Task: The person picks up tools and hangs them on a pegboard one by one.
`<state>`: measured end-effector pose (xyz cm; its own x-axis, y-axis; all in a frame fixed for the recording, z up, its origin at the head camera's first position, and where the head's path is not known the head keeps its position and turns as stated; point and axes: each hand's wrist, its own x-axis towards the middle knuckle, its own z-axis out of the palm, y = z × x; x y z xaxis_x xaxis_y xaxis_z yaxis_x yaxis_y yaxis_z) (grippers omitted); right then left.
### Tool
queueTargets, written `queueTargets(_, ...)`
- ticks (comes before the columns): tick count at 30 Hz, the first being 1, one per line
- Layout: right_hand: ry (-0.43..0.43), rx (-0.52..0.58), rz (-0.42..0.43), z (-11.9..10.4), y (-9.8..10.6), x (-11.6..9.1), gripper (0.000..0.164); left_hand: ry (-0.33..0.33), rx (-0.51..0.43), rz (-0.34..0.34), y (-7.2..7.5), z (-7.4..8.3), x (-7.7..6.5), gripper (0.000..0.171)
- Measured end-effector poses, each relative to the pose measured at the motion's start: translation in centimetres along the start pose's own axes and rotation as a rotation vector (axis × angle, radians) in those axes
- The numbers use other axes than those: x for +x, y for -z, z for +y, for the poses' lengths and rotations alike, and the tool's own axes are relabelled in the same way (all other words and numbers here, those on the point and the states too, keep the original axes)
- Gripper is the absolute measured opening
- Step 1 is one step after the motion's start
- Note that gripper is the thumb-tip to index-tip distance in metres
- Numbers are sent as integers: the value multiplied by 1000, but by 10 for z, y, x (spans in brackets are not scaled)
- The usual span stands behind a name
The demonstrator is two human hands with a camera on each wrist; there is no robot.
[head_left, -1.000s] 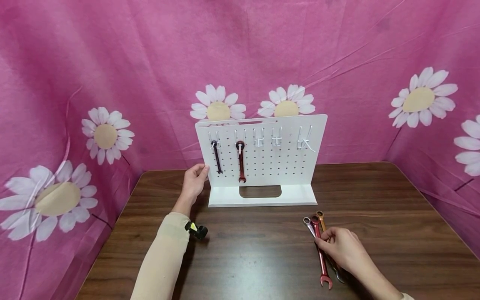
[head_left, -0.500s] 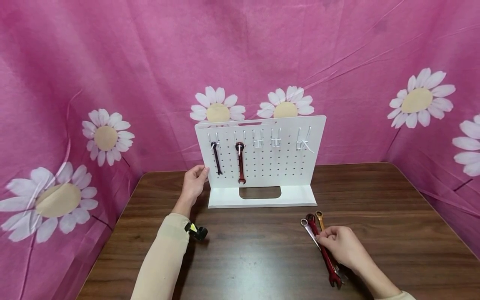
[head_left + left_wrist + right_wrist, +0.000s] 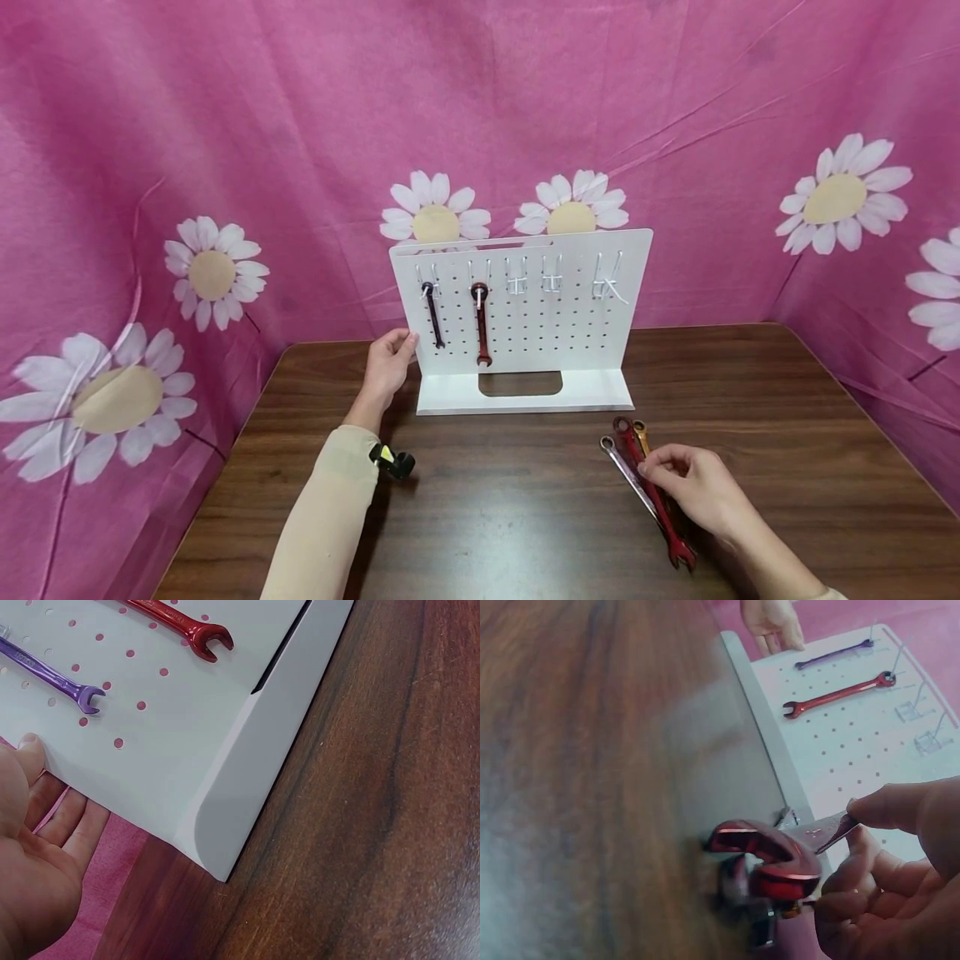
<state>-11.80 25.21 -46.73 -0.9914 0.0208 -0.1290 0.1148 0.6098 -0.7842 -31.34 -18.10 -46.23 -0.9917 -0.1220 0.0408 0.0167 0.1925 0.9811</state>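
My left hand (image 3: 387, 364) grips the left edge of a white pegboard (image 3: 540, 333), thumb in front and fingers behind in the left wrist view. From hooks on the board hang a small purple wrench (image 3: 56, 676) and a larger red wrench (image 3: 482, 329). At the table's right, my right hand (image 3: 697, 487) pinches a second red wrench (image 3: 663, 512) by its shaft between thumb and fingers. Its open end (image 3: 769, 855) looms near the right wrist camera. Beside it lie a silver wrench (image 3: 626, 471) and a gold wrench (image 3: 641, 433), the latter mostly hidden by the hand.
Bare white hooks (image 3: 517, 279) stick out along the upper right of the board; the rightmost hook (image 3: 609, 283) sits askew. The board's base stands on a brown wooden table (image 3: 480, 508). A pink cloth (image 3: 510, 100) with daisies hangs behind and at the sides.
The held red wrench has swung, its open end moving right and its ring end slightly left and away from me. The right hand has shifted slightly right. The left hand stays on the board.
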Motion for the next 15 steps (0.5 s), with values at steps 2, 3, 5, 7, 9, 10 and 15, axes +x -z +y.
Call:
queueTargets(2,-1,4,-6,-1,2,0,13,3,3,1,0,1,0,31)
queueTargets(3,3,6,-8,-2,3,0,13,3,4,2,0,1,0,31)
queueTargets(5,11,15,-18,-2,3,0,13,0,10,2,0,1,1,31)
queueTargets(7,21,22,-26,-3,3,1,13,-3,9,3,0,0,1,31)
queueTargets(9,30,27,-26,-5,2,1,14,-4,9,5,1,0,1,31)
queueTargets(10,34,31,-26,-6,2,1,14,-4,9,5,1,0,1,31)
queueTargets(15,58,45,-3,-12,0,2,15,-4,-3,6,1,0,0,30)
